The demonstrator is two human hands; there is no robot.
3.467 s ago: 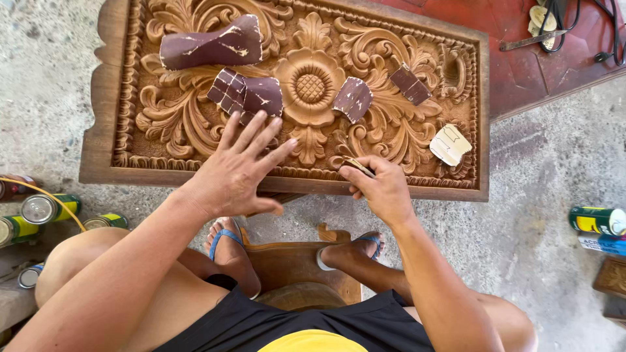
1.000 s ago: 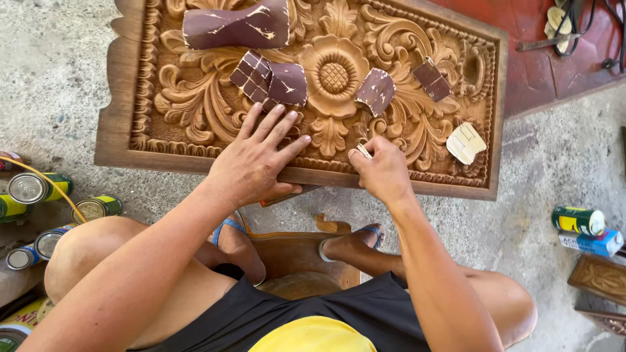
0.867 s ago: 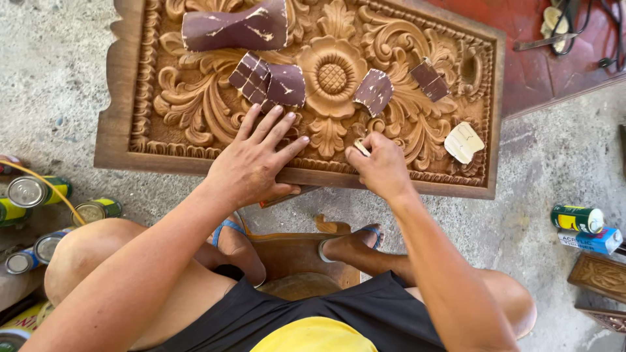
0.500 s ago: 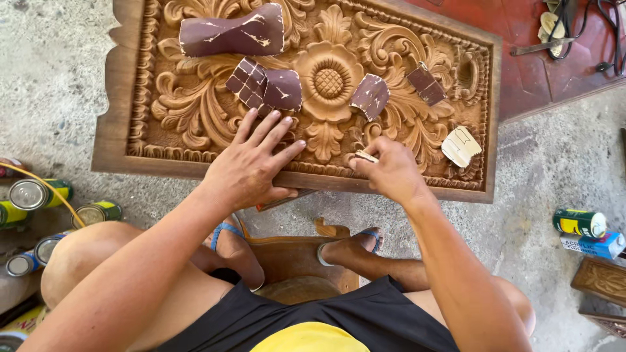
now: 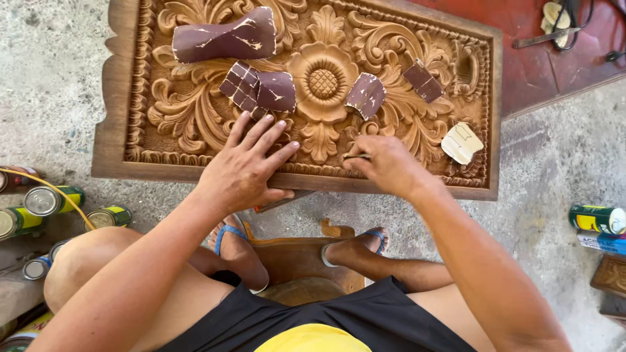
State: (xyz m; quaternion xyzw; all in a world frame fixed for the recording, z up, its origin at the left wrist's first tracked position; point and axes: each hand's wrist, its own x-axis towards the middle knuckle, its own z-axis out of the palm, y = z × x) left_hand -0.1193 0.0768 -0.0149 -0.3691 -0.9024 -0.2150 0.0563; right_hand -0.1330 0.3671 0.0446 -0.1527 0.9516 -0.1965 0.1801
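Panel: rectangular brown carved wooden panel (image 5: 130, 117) with central flower and scroll leaves lies flat on grey concrete floor (image 5: 561, 169); near edge just under both hands
Left hand: left hand (image 5: 244, 169) lies open, fingers spread, palm down on panel's near border; holds nothing
Right hand: right hand (image 5: 385, 163) is closed around a small folded scrap of sandpaper (image 5: 357, 156), pressing it on the carving near the lower border, right of centre
Cans left: about six round metal cans with green and yellow labels (image 5: 45, 199) lie on their sides at left edge, tops closed; contents cannot tell
Cans right: one green and yellow can (image 5: 596, 218) and one blue can (image 5: 603, 241) lie at right edge; contents not visible
Sandpaper count: four dark purple-brown sandpaper pieces (image 5: 225, 39) lie loose on panel, plus one pale beige piece (image 5: 462, 142) near right border
Feet: two feet in blue flip-flop sandals (image 5: 225, 238) rest on a low wooden stool (image 5: 293, 257) below the panel
Open room: bare concrete left and right of panel; red floor (image 5: 535, 72) at top right, touching the panel's far corner
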